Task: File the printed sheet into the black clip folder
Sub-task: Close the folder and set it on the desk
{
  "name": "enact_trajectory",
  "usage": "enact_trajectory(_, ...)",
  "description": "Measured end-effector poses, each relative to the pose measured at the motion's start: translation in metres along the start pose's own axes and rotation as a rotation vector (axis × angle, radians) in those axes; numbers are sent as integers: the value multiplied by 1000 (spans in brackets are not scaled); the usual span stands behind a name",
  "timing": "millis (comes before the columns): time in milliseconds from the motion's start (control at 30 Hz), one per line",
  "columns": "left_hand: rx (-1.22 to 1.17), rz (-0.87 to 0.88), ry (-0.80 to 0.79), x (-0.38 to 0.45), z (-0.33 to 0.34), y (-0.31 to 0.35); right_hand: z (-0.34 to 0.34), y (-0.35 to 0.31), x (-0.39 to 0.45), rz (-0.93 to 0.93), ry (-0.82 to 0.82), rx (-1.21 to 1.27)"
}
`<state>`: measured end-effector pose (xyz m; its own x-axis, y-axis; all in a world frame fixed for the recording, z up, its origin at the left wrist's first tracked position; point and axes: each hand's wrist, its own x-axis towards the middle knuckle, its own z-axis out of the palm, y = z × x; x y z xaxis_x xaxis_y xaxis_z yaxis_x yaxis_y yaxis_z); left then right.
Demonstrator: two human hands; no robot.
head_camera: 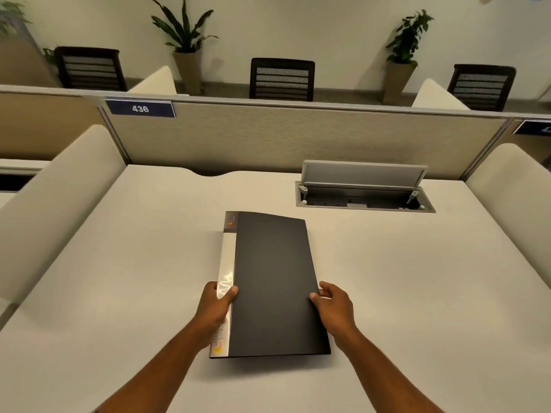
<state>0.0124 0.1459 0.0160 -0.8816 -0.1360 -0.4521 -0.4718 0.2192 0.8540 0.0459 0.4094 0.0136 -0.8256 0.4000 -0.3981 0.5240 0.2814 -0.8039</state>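
The black clip folder (272, 281) lies closed on the white desk (119, 263), its pale glossy spine strip along the left side. My left hand (216, 305) grips the spine edge, thumb on the black cover. My right hand (334, 305) holds the folder's right edge, thumb on top and fingers curled under the edge. No printed sheet is visible.
An open cable tray with a raised grey lid (363, 189) is sunk into the desk behind the folder. A beige partition (298, 138) with a "436" label (140, 108) closes the far side. Cream dividers (56, 198) flank the desk. Chairs and potted plants stand beyond.
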Motion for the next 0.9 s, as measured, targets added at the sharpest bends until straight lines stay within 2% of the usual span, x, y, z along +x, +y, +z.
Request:
enact_trajectory(400,229,205,98,73,-5,52,27,-74,64,-52,112,-54)
enact_trajectory(700,364,244,136,168,-8,79,58,-111,147,-45,55,-105)
enact_trajectory(900,602,189,201,232,-1,84,79,-127,197,-43,39,-165)
